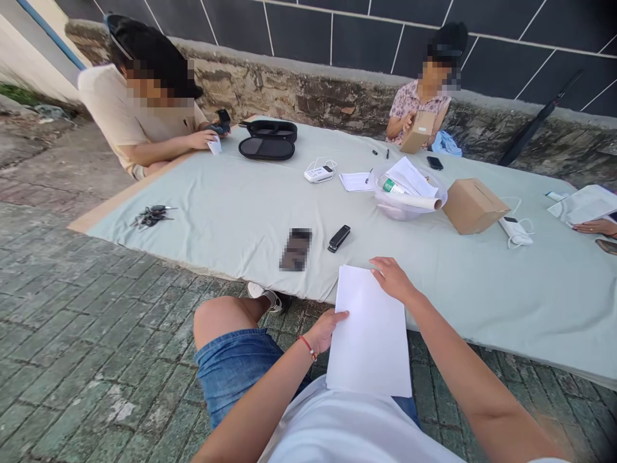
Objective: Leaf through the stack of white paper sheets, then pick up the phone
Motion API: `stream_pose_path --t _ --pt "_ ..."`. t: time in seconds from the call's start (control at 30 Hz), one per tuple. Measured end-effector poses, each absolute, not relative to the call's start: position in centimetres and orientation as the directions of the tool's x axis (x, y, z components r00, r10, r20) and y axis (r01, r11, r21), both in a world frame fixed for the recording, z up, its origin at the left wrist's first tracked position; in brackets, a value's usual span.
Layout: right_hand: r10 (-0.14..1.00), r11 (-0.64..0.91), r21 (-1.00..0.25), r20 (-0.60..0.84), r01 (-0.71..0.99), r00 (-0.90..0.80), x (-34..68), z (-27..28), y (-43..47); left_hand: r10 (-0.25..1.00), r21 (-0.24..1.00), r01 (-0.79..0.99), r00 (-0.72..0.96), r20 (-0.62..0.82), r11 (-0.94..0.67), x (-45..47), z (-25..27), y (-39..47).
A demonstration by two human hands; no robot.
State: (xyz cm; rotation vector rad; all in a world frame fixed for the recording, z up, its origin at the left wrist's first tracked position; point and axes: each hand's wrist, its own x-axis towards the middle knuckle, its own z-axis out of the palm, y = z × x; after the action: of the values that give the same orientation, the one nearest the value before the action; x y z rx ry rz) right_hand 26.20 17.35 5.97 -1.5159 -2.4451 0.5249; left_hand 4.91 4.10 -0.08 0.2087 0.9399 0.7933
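A stack of blank white paper (370, 341) reaches from my lap to the near edge of the table. My left hand (326, 331) grips its left side, thumb on top and the other fingers hidden underneath. At the upper right corner of the sheets, my right hand (393, 278) rests with its fingers stretched out, open. Just beyond the paper lies a black stapler (339, 238). To the stapler's left is a dark, phone-like rectangle (295, 249), blurred out.
The cloth-covered table (231, 212) bears keys (153, 217), a black case (267, 148), a white power strip (319, 173), a plastic basin (400, 209) with papers and a roll, and a cardboard box (473, 207). Two people sit opposite; another person's hand (598, 227) shows at right.
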Motion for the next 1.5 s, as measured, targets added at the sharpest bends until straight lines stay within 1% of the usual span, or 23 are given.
stream_pose_path --t 0.1,0.17,0.3,0.4,0.57,0.73,0.87,0.97,1.13,1.23,1.33,1.5 --pt "0.836 0.491 -0.326 -0.084 0.808 -0.542 23.1 5.1 18.7 0.698 0.492 -0.519 0.344 -0.629 0.699 5.2 -0.2 4.1" --pt "0.800 0.534 -0.299 -0.124 0.791 -0.587 21.7 4.6 18.9 0.702 0.492 -0.524 0.343 -0.624 0.695 5.2 -0.3 4.2" --pt "0.752 0.596 -0.328 -0.091 0.733 -0.653 20.4 4.3 18.5 0.708 0.493 -0.533 0.343 -0.617 0.688 5.2 -0.4 4.2" --pt "0.764 0.583 -0.341 -0.078 0.737 -0.641 20.3 4.1 18.0 0.707 0.498 -0.523 0.354 -0.612 0.692 5.2 -0.4 4.1" --pt "0.814 0.524 -0.304 -0.096 0.796 -0.573 20.7 3.2 17.4 0.708 0.513 -0.510 0.332 -0.623 0.690 5.4 -0.8 4.0" --pt "0.836 0.493 -0.345 -0.067 0.799 -0.544 20.9 3.2 17.1 0.694 0.494 -0.526 0.299 -0.655 0.693 5.8 -0.9 4.1" --pt "0.815 0.515 -0.344 -0.089 0.785 -0.573 20.6 3.8 17.0 0.687 0.478 -0.553 0.259 -0.679 0.682 6.0 0.1 4.1" --pt "0.833 0.486 -0.357 -0.087 0.798 -0.546 20.3 4.3 17.0 0.669 0.494 -0.538 0.188 -0.719 0.683 6.1 0.7 4.2" --pt "0.826 0.505 -0.308 -0.100 0.806 -0.555 19.7 4.3 17.3 0.678 0.520 -0.542 0.134 -0.722 0.660 6.6 0.4 4.4" --pt "0.833 0.505 -0.291 -0.083 0.813 -0.547 19.4 3.9 17.5 0.681 0.530 -0.534 0.123 -0.722 0.659 6.8 0.0 4.4" --pt "0.814 0.521 -0.295 -0.110 0.801 -0.570 19.3 3.7 17.5 0.686 0.547 -0.511 0.121 -0.717 0.663 6.8 -0.3 4.4" --pt "0.814 0.525 -0.293 -0.103 0.799 -0.572 19.3 3.6 17.4 0.724 0.610 -0.448 0.134 -0.677 0.654 6.7 -0.8 4.4"
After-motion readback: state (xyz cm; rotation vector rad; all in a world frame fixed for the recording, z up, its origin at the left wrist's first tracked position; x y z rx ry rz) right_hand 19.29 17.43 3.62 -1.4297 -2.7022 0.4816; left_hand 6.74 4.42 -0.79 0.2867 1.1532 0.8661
